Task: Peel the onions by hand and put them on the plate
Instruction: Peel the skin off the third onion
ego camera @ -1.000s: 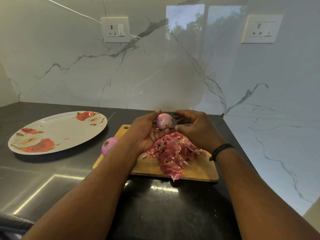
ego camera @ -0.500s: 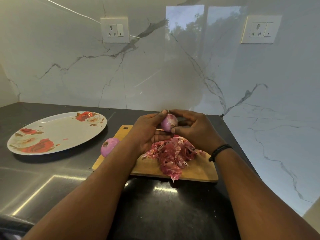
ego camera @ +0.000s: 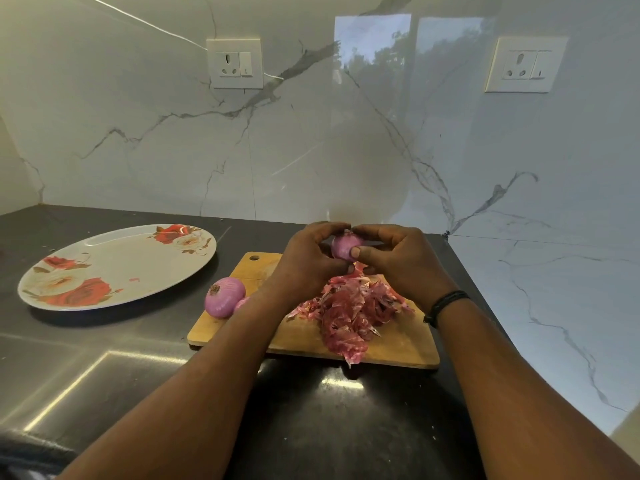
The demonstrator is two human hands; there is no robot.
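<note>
Since the earlier frame, the red onion (ego camera: 346, 245) has been turned between the fingers, with the right thumb now pressed on its front. It is held above the far end of the wooden cutting board (ego camera: 398, 344), gripped by the curled fingers of the left hand (ego camera: 304, 261) and right hand (ego camera: 398, 261). Onion skins (ego camera: 349, 310) are piled on the board below. A peeled onion (ego camera: 224, 301) is seen at the board's left edge. The floral plate (ego camera: 117, 268) is set well apart on the dark counter (ego camera: 329, 427).
</note>
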